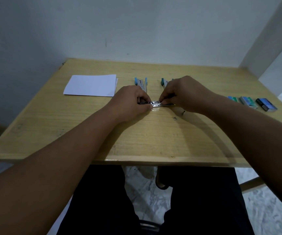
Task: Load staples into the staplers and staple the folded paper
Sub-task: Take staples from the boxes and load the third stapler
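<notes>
Your left hand (131, 100) and right hand (182, 94) meet at the middle of the frame over the light wooden table (86, 133). Between them lies a shiny metal stapler part (155, 103), stretched left to right just above the tabletop. Your left grip is curled round its left end, and your right grip pinches it from above with fingertips pressed together near its middle. Whether a strip of staples sits in it is too small to tell.

Just behind your hands, two opened staplers lie on the table: a light-blue-tipped stapler (141, 83) towards the centre and a teal-tipped stapler (164, 83) partly hidden by your right hand. The folded white paper (91, 85) lies flat in the upper left of the table. At the right edge three small staple boxes (248, 102) stand in a row, two green and one dark blue.
</notes>
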